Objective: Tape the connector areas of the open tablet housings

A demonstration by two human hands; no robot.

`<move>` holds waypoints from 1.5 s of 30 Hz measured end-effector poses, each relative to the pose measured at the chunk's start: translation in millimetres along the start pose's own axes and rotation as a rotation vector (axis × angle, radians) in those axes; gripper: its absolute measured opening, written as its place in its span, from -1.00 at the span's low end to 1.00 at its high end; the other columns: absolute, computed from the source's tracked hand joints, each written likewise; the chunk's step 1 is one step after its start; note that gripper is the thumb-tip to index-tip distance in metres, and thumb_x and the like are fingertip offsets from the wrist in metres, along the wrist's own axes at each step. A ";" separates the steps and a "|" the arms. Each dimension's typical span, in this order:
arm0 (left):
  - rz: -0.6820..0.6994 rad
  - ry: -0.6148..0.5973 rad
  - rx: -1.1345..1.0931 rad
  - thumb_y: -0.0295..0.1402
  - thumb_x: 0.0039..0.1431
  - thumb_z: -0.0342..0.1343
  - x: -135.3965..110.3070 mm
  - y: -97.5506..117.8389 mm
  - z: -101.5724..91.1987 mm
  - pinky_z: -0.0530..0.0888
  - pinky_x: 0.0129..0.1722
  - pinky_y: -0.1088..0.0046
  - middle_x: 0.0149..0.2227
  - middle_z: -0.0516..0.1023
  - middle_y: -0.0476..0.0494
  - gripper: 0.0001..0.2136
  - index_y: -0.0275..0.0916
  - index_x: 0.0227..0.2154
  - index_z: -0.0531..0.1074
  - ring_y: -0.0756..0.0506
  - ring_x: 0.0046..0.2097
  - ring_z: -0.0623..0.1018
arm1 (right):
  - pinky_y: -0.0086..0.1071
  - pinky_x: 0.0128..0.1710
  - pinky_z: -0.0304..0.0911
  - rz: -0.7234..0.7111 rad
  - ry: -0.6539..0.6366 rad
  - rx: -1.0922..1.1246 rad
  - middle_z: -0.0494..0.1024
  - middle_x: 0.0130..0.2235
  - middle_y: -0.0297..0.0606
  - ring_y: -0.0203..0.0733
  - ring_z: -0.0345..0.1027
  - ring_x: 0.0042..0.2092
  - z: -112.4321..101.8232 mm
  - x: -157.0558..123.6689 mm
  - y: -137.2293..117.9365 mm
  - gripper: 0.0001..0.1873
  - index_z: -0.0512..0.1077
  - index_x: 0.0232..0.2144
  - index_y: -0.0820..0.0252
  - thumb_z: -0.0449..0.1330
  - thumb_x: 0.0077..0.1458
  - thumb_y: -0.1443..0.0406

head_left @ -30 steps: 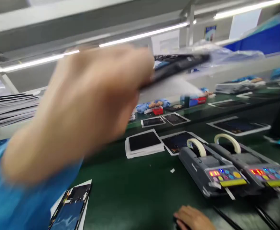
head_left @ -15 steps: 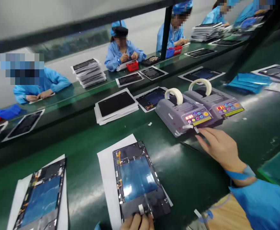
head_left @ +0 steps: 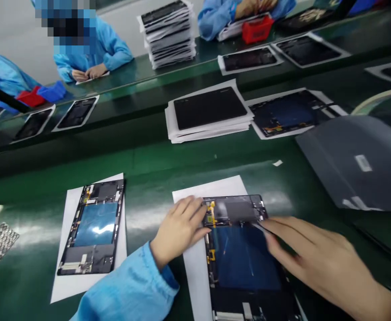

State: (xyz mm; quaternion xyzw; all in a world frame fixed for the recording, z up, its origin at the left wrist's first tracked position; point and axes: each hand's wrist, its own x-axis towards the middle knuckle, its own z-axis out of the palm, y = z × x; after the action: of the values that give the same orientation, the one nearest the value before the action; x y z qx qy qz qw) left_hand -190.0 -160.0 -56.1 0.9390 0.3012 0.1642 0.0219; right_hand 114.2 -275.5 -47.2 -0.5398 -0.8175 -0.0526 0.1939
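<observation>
An open tablet (head_left: 245,258) with a blue inner panel and bare circuitry lies on a white sheet (head_left: 195,267) on the green belt in front of me. My left hand (head_left: 178,229) rests flat on the tablet's upper left edge, fingers spread. My right hand (head_left: 315,258) reaches in from the right. Its blurred fingertips are pinched on a small pale tape strip (head_left: 258,225) at the tablet's upper right corner.
A second open tablet (head_left: 95,225) lies on paper to the left, with small metal parts (head_left: 0,236) beyond it. A grey tape dispenser (head_left: 356,160) stands at the right. A stack of black panels (head_left: 210,109) sits behind. Co-workers in blue (head_left: 91,49) sit across.
My view has dropped toward the tablet. My right hand left the tape dispenser and came to the tablet's upper corner. My left hand moved from the tablet's bottom edge to its upper left edge.
</observation>
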 end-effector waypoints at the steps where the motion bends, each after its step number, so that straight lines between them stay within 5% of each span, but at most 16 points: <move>1: 0.024 0.005 -0.012 -0.09 0.34 0.01 0.8 -3.3 6.3 0.45 0.07 0.20 0.04 0.52 -0.28 -0.61 -0.32 0.00 0.43 -0.25 0.10 0.48 | -0.38 -0.19 0.29 -0.052 -0.017 -0.029 0.57 -0.10 -0.31 -0.26 0.46 -0.19 11.9 23.9 -10.9 -0.80 0.49 -0.13 0.09 0.23 0.15 0.31; 4: 0.036 0.015 -0.067 -0.03 0.35 -0.04 -2.6 -4.0 21.1 0.39 0.10 0.18 0.10 0.50 -0.21 -0.57 -0.28 0.02 0.42 -0.24 0.11 0.45 | -0.40 -0.31 0.25 -0.083 0.015 -0.124 0.58 -0.22 -0.29 -0.29 0.44 -0.31 38.6 83.9 -32.6 -0.91 0.46 -0.24 0.19 0.17 0.18 0.37; 8: 0.045 -0.017 -0.105 -0.06 0.36 -0.05 -5.0 -0.2 25.3 0.31 0.11 0.09 0.19 0.42 -0.14 -0.59 -0.26 0.02 0.43 -0.28 0.13 0.39 | -0.42 -0.36 0.22 -0.116 0.058 -0.180 0.56 -0.33 -0.30 -0.34 0.38 -0.41 48.2 110.7 -42.6 -0.92 0.42 -0.31 0.25 0.13 0.18 0.43; 31: 0.058 -0.064 -0.149 -0.10 0.35 -0.01 1.2 2.4 19.5 0.24 0.10 0.06 0.19 0.40 -0.07 -0.66 -0.25 -0.05 0.43 -0.29 0.13 0.33 | -0.34 -0.27 0.21 -0.208 -0.029 -0.240 0.57 -0.24 -0.21 -0.22 0.39 -0.29 46.4 97.0 -44.0 -0.85 0.49 -0.19 0.33 0.22 0.15 0.39; 40: 0.032 -0.133 -0.150 -0.10 0.32 0.01 3.8 2.3 15.7 0.26 0.12 0.05 0.22 0.38 -0.08 -0.59 -0.25 0.09 0.39 -0.30 0.15 0.34 | -0.26 -0.26 0.25 -0.241 -0.258 -0.304 0.53 -0.15 -0.07 -0.09 0.36 -0.15 46.7 98.7 -58.6 -0.64 0.49 -0.10 0.47 0.01 0.11 0.52; 45: 0.099 -0.203 -0.183 -0.17 0.30 0.04 7.2 -1.5 25.9 0.26 0.16 0.01 0.27 0.32 -0.12 -0.54 -0.18 0.21 0.29 -0.30 0.20 0.33 | -0.11 0.03 0.27 -0.202 -0.189 -0.255 0.53 -0.05 -0.06 -0.02 0.36 -0.02 5.7 67.0 -51.9 -0.60 0.48 -0.01 0.33 0.03 0.14 0.49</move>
State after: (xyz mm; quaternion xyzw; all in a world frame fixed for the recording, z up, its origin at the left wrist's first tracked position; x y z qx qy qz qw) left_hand -177.0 -153.2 -78.7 0.9586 0.2345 0.0959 0.1298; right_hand 42.9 -237.4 -20.9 -0.4778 -0.8688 -0.1239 0.0399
